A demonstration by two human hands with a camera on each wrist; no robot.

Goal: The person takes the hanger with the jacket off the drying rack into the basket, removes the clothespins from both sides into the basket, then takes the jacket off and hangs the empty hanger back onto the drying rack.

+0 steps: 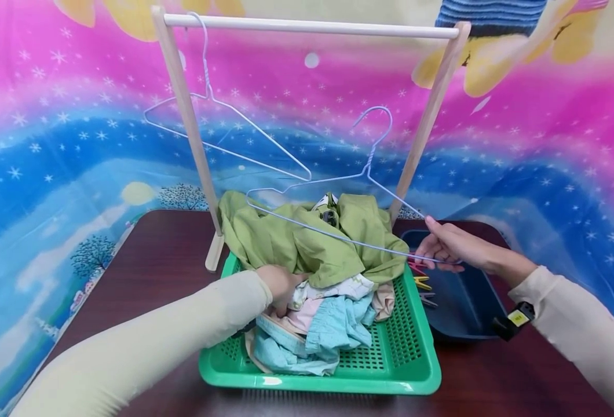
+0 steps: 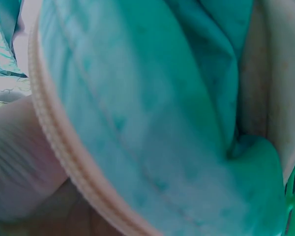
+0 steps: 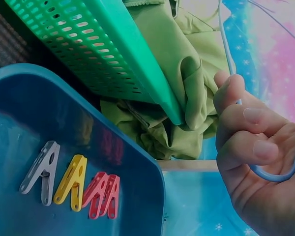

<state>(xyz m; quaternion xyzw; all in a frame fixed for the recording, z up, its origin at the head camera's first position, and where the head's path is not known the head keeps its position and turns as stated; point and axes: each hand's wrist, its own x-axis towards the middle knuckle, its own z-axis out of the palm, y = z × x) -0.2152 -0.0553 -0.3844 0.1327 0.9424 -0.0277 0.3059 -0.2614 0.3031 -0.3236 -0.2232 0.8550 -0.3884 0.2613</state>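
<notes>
My right hand (image 1: 453,246) grips one end of a pale lilac wire clothes hanger (image 1: 372,157), its hook pointing up. In the right wrist view, curled fingers (image 3: 255,115) wrap the hanger's rounded end. The hanger stretches left across a crumpled green garment (image 1: 270,231) at the basket's back. Reaching into the green basket (image 1: 317,383), my left hand (image 1: 278,285) is among the clothes, fingers partly hidden. Beside it lie a white patterned garment (image 1: 351,286), a pale pink cloth (image 1: 304,315) and a light blue garment (image 1: 333,333). The left wrist view is filled by light blue cloth (image 2: 137,98) with peach trim.
A wooden rack with a white rail (image 1: 307,25) stands behind the basket. Another wire hanger (image 1: 207,78) hangs at its left. Right of the basket, a dark blue bin (image 1: 466,307) holds several clothespins, including a yellow clothespin (image 3: 71,183) and a grey clothespin (image 3: 42,172).
</notes>
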